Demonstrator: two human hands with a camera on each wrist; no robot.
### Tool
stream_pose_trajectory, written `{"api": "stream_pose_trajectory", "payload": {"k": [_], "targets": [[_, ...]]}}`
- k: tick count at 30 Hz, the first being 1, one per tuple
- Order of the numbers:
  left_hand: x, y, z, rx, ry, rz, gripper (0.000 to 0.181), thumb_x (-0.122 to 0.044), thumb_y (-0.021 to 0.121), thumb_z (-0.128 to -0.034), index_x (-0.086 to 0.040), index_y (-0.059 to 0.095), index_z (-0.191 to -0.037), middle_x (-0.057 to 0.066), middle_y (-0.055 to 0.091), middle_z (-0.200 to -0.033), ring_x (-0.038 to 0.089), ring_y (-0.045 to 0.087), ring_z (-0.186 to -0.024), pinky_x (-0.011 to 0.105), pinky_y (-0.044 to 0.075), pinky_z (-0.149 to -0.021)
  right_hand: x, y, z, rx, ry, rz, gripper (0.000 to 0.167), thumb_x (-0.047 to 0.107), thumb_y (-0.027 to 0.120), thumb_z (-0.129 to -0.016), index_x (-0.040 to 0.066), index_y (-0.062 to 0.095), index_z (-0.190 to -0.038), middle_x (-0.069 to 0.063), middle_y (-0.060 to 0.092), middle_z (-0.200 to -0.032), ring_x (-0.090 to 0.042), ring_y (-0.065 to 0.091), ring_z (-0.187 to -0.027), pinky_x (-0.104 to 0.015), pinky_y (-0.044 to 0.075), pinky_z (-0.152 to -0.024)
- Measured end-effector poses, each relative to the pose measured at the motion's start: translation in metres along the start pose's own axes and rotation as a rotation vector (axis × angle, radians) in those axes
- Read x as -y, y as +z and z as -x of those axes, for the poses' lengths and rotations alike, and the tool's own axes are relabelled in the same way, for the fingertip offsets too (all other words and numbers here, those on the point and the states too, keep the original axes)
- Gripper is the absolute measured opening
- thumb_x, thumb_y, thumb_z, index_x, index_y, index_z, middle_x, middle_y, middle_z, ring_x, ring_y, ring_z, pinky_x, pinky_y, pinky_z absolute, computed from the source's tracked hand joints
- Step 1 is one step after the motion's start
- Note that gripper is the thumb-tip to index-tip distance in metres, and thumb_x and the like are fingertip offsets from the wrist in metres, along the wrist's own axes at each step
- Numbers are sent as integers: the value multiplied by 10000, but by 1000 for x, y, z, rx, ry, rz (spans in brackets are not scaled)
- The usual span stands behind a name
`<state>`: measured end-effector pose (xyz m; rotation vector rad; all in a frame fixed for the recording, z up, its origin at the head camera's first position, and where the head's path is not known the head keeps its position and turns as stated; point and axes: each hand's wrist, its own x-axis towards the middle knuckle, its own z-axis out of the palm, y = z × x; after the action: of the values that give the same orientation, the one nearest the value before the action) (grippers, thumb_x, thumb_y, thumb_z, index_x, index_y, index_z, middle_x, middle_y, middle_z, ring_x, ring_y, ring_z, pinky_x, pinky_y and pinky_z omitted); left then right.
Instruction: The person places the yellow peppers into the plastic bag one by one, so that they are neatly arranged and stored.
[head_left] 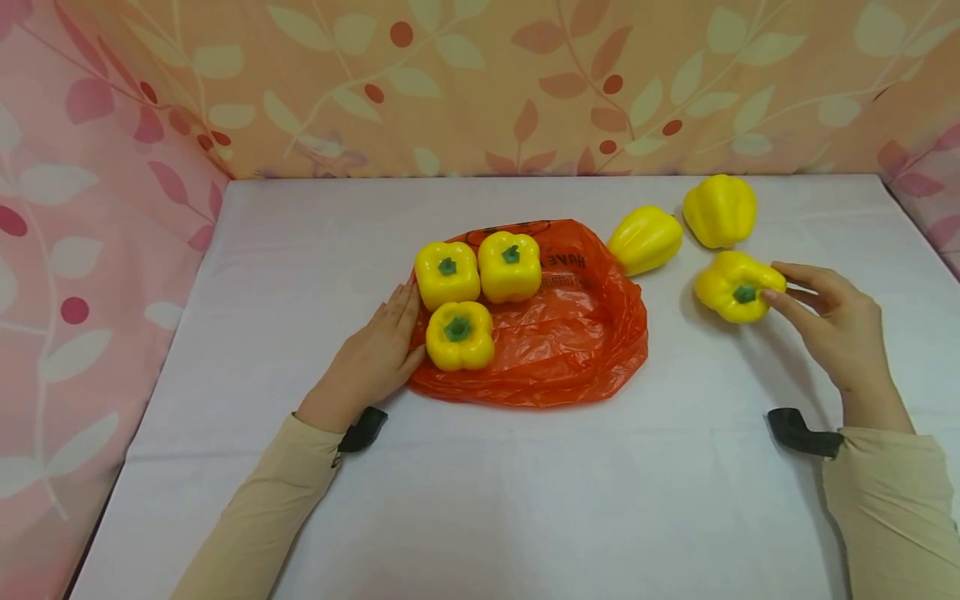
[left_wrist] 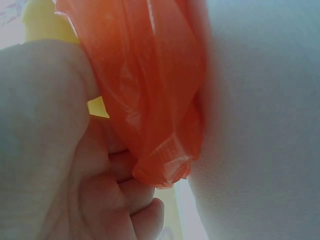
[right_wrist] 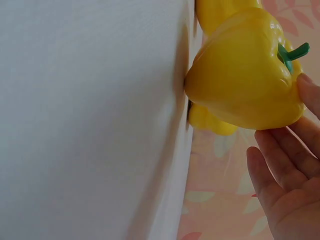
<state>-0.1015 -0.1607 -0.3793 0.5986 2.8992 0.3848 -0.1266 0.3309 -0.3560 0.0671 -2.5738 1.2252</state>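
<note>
On the right of the head view my right hand (head_left: 843, 321) pinches a yellow bell pepper (head_left: 731, 283) between thumb and fingers, its green stem turned toward me. The right wrist view shows that bell pepper (right_wrist: 245, 70) close to the white cloth, with fingertips at its stem side. My left hand (head_left: 371, 354) lies with fingers extended along the left edge of a red plastic bag (head_left: 555, 333). Three yellow bell peppers stand stem up on the bag: a rear left one (head_left: 442, 287), a rear right one (head_left: 510, 279) and a front one (head_left: 461, 354).
Behind the held pepper are two more yellow bell peppers: one lying on its side (head_left: 647, 242) against the bag's right edge, another (head_left: 720, 212) farther back. A white cloth (head_left: 480, 500) covers the table. Patterned fabric (head_left: 465, 83) hangs along the table's back edge.
</note>
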Motion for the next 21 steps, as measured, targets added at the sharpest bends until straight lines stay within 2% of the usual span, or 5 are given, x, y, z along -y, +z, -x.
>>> {"api": "stream_pose_trajectory", "payload": {"k": [15, 21], "targets": [[0, 0, 0, 2, -10, -5, 745, -263, 505, -968, 92, 83, -1469, 234, 110, -1537, 322, 117, -1421, 455, 176, -1126, 12, 5, 3, 116, -10, 73, 363, 103, 647, -895, 2, 604, -1241, 325, 535, -1019, 123, 494, -939, -7, 374, -820], [0, -1, 0, 9, -12, -3, 745, -270, 501, -970, 88, 82, -1470, 230, 103, -1540, 318, 110, -1424, 456, 176, -1125, 18, 8, 6, 172, 30, 94, 354, 176, 628, -916, -21, 605, -1210, 359, 537, -937, 122, 501, -898, -1, 366, -762]]}}
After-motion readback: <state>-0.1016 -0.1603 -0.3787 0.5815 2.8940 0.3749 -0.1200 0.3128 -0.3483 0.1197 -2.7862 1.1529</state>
